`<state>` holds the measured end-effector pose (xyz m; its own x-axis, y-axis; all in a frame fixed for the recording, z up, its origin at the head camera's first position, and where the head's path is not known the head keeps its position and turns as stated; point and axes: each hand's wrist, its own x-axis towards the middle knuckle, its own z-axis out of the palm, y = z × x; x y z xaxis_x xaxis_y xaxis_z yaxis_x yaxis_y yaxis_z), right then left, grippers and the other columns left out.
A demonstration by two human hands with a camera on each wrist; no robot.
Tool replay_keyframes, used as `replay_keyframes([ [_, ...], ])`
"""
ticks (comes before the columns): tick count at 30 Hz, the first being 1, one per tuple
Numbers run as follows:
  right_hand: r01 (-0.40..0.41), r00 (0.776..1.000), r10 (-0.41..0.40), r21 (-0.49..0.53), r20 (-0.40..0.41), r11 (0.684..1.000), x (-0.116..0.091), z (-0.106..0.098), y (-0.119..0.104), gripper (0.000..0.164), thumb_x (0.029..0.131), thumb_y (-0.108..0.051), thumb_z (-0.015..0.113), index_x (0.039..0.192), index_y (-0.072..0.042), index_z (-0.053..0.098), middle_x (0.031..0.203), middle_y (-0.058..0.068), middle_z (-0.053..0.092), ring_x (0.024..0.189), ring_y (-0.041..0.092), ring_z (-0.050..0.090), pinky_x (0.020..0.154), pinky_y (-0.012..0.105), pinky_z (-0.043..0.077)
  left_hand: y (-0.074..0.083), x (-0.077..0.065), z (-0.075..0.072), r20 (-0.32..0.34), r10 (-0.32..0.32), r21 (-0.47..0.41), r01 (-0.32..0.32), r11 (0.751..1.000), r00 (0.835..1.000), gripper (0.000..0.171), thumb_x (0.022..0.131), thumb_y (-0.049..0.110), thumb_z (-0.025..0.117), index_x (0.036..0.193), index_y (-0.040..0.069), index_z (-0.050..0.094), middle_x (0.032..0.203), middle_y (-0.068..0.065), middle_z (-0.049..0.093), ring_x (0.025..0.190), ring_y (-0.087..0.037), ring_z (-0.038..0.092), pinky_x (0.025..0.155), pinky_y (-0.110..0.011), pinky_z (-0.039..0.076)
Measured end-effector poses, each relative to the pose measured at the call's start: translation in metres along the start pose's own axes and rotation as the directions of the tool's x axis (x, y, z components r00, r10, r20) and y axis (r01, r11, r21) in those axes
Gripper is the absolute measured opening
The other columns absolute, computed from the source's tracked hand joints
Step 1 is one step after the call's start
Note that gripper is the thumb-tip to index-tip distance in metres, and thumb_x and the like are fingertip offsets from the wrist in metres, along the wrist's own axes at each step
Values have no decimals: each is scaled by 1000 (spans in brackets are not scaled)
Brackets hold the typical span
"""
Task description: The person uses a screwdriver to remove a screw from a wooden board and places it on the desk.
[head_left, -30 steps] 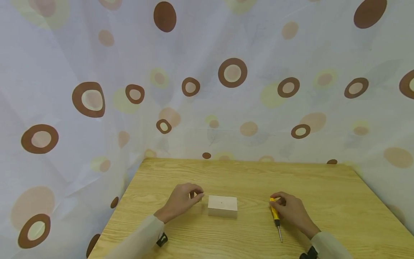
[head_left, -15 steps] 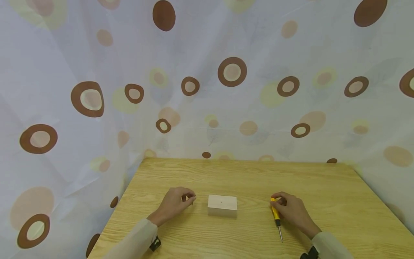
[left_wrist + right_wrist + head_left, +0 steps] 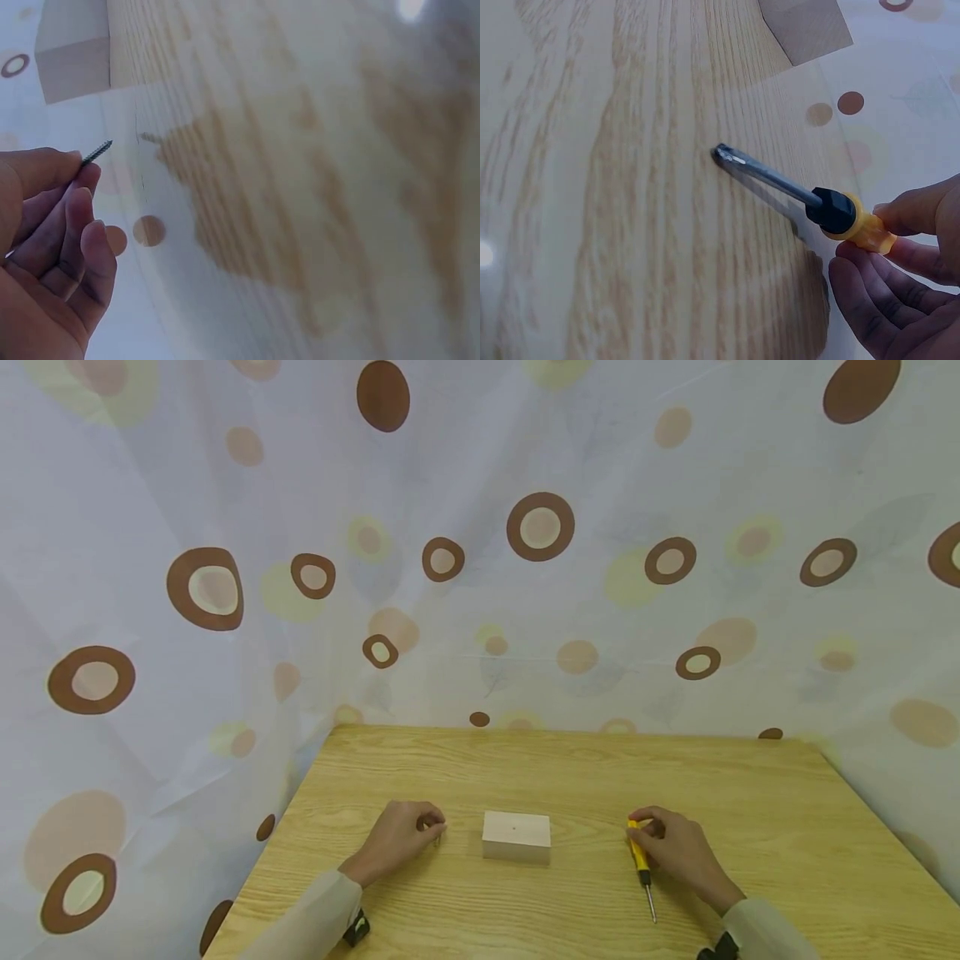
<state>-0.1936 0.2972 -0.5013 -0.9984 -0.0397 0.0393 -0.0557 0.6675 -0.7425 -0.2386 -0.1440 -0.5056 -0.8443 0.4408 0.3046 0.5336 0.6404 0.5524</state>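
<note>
Between thumb and index finger my left hand [image 3: 396, 841] pinches a small screw [image 3: 97, 152], its pointed, threaded end sticking out past the fingertips. That hand is left of a pale wooden block [image 3: 516, 837], apart from it; a small dark dot marks the block's top. On the block's right, my right hand [image 3: 677, 852] holds a screwdriver [image 3: 639, 852] by its yellow handle. The black collar [image 3: 831, 211] and metal shaft [image 3: 772, 178] point toward the person, and the tip is close to the table; whether it touches cannot be told. The screw's head is hidden by the fingers.
The wood-grain table [image 3: 570, 768] runs back to a white curtain [image 3: 465, 610] with brown and beige dots, which also encloses the left and right sides. Dark wrist straps [image 3: 357, 928] show at the sleeve cuffs.
My left hand has drawn away from the block, leftward and slightly toward the person, still pinching the screw. The right hand with the screwdriver and the block have stayed in place.
</note>
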Motion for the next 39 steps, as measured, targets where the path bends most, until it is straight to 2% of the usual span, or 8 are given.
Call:
replay_keyframes([
  [10,28,1000,-28,-19,0,999,-1,0,1,32,100,-21,70,122,2,68,86,3,70,61,16,64,53,29,54,-5,-2,1,78,-66,9,65,998,995,13,96,21,75,93,9,78,84,8,73,75,-3,65,66,-24,53],
  [18,42,999,-42,-34,3,999,-1,1,1,33,99,-21,71,121,3,68,87,2,71,62,15,63,53,28,54,-4,-2,0,94,-71,27,69,997,993,8,94,17,77,90,10,77,80,9,71,72,-1,63,64,-23,53],
  [25,58,998,-59,-112,0,992,0,1,1,33,98,-24,73,118,1,70,85,-2,69,69,13,60,61,28,49,-3,-1,2,87,-53,49,49,998,995,5,92,11,79,87,9,77,79,5,71,69,-3,63,62,-23,54],
  [28,58,998,-58,-125,1,991,1,2,1,32,97,-25,74,117,0,71,83,-2,67,69,13,58,60,28,48,-2,0,3,93,-65,61,59,996,994,5,91,10,79,87,9,76,79,4,71,69,-4,64,62,-23,54],
  [36,64,998,-63,-138,10,988,2,3,2,32,97,-27,75,116,-2,71,88,-1,66,76,13,60,63,29,49,-1,1,3,111,-67,76,58,995,992,5,91,7,79,87,8,76,82,1,73,72,-8,66,65,-24,55],
  [39,54,999,-53,-110,11,992,2,2,1,32,98,-26,73,117,-1,71,92,1,68,77,13,63,62,29,52,-2,3,2,120,-56,76,47,996,991,5,92,8,78,87,7,77,83,0,73,73,-8,67,66,-25,56],
])
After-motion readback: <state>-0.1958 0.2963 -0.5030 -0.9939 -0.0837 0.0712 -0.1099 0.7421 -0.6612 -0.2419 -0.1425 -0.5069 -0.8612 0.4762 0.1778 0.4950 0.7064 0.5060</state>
